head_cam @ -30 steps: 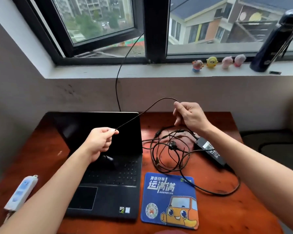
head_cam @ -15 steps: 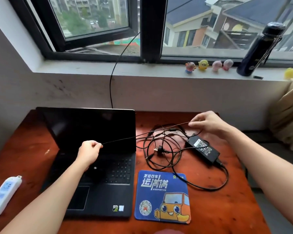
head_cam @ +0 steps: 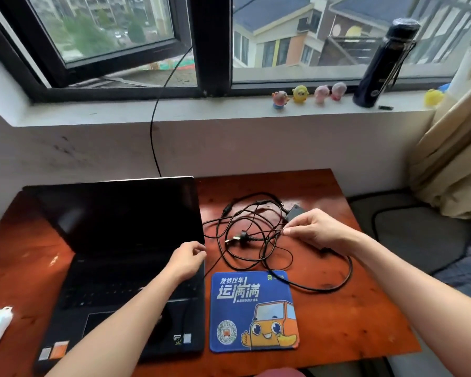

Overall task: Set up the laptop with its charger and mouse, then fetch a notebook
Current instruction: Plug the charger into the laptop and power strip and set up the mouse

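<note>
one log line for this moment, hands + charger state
left hand: at laptop right edge, grip unclear | right hand: pinching charger cable | wall plug: loose on desk | mouse: none visible

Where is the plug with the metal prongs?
The plug lies on the table among the tangled cable, right of the laptop, behind the mouse pad.

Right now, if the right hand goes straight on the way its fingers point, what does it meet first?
The right hand points left along the cable it pinches, so probably the plug first, then the laptop; depth is unclear.
</note>
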